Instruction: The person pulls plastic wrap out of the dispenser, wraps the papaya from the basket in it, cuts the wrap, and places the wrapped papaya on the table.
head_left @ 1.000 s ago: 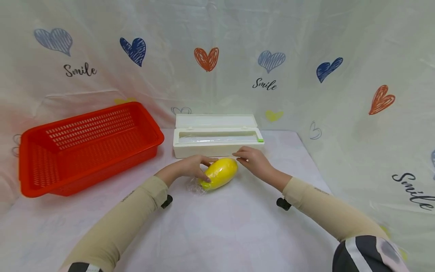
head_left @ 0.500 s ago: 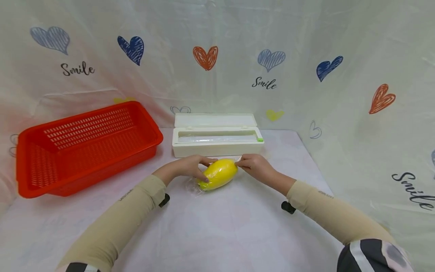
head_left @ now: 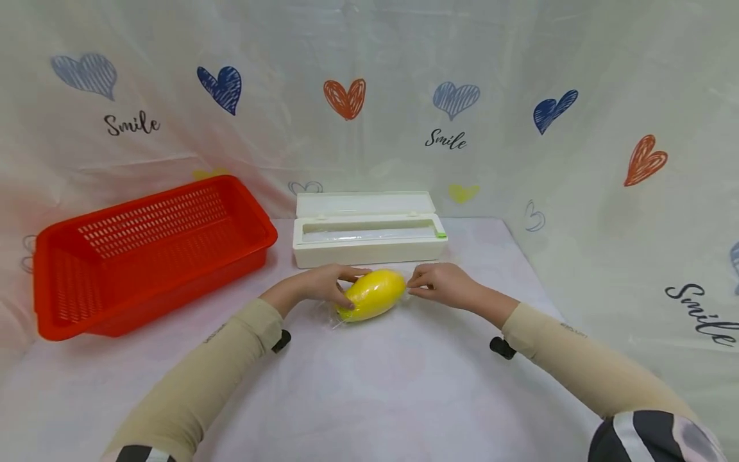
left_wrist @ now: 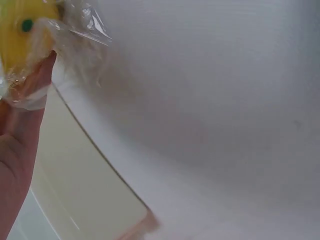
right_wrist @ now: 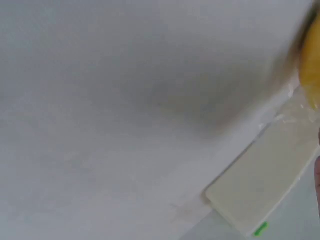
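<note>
A yellow oval fruit (head_left: 375, 295), glossy with cling film, lies on the table in front of the white box. My left hand (head_left: 323, 284) holds its left end, thumb in front and fingers behind. In the left wrist view a green spot marks one end of the fruit (left_wrist: 12, 42), and loose cling film (left_wrist: 82, 47) bunches around the fingers. Beside the fruit's right end, my right hand (head_left: 441, 284) pinches the film's other end with curled fingers. The right wrist view catches only a bit of that clear film (right_wrist: 297, 107) and a fingertip.
Behind the hands stands a white cling film box (head_left: 369, 253), lid up, a roll of film inside. A red slotted basket (head_left: 173, 298) sits at the left. A patterned curtain (head_left: 392, 58) backs the white-covered table (head_left: 369, 398).
My right hand has come down to the fruit's right end, taken hold of the film there and drawn slightly right. The left hand stays on the fruit.
</note>
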### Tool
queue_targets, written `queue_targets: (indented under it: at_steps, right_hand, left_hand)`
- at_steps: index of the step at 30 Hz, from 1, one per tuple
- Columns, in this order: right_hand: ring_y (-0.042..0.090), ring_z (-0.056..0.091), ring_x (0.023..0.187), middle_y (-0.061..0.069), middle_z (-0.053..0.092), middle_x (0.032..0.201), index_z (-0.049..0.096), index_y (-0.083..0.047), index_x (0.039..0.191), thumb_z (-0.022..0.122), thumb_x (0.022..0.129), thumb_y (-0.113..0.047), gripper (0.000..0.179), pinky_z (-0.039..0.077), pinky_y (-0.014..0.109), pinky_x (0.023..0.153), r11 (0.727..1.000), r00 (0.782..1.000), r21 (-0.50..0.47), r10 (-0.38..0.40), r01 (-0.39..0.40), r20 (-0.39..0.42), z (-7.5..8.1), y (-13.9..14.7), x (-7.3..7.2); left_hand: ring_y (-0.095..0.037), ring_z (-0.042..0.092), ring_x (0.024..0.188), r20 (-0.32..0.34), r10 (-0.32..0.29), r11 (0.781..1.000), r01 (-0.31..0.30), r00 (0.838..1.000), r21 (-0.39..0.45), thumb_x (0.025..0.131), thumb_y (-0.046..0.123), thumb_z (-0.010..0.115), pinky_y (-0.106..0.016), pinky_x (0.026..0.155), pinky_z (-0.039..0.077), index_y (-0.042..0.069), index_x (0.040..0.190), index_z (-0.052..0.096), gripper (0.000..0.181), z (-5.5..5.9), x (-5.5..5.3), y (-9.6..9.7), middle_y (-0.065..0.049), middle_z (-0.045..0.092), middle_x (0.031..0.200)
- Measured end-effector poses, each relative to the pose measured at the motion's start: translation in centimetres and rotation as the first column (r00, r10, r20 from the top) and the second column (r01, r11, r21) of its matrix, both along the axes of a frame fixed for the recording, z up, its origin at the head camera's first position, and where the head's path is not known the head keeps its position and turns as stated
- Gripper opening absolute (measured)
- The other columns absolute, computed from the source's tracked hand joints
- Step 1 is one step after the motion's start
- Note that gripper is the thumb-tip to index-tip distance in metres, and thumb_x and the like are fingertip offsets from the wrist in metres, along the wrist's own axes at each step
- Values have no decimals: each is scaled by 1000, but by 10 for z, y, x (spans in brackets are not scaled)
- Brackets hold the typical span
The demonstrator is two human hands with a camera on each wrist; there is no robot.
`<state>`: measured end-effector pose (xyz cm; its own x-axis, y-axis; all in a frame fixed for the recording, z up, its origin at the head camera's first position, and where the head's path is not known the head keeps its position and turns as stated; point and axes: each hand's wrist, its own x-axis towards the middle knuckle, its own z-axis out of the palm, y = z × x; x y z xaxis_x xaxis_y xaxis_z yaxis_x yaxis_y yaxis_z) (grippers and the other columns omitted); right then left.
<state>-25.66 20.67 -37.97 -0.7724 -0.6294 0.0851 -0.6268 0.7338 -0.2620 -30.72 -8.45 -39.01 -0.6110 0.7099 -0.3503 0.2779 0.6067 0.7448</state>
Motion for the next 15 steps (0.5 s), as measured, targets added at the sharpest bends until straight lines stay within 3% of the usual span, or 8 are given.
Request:
queue_targets:
  at_steps: [5,7,9,12,15]
  right_hand:
    - [14,60,75,-6,70,88,78,-13,93,75,87,-22,11,51,30,65,996,997,-67,-63,60,-48,28,0,-6]
    - [18,62,83,-5,70,94,77,-14,95,76,86,-19,11,53,34,72,991,998,-123,-55,58,28,34,-2,-12]
    - [23,62,92,-4,69,99,76,-12,98,76,85,-14,12,53,42,82,980,986,-191,-19,51,167,35,-6,-17]
    - [26,59,104,0,67,105,75,-11,100,76,84,-9,16,48,48,93,960,924,-277,64,46,377,27,-12,-26]
    - [24,56,111,5,64,113,75,-9,103,78,82,-8,21,48,46,96,948,857,-317,146,22,495,17,-18,-33]
  left_hand:
    - [-32,53,120,37,-9,1000,8,999,25,81,6,78,-41,98,47,29,145,43,76,0,0,4,-9,46,146]
    - [-33,51,123,44,-18,999,17,999,33,80,4,78,-42,99,46,28,144,44,76,0,0,4,-8,46,146]
    - [-33,49,126,46,-35,999,33,998,38,80,3,78,-43,101,44,26,143,44,75,0,-1,5,-7,46,146]
    - [-32,47,129,23,-74,997,73,997,33,80,1,78,-43,103,42,24,142,44,74,0,-1,7,-5,46,146]
    - [-31,48,128,-13,-113,993,114,993,28,80,0,77,-43,103,43,23,141,45,72,1,-1,5,-4,46,146]
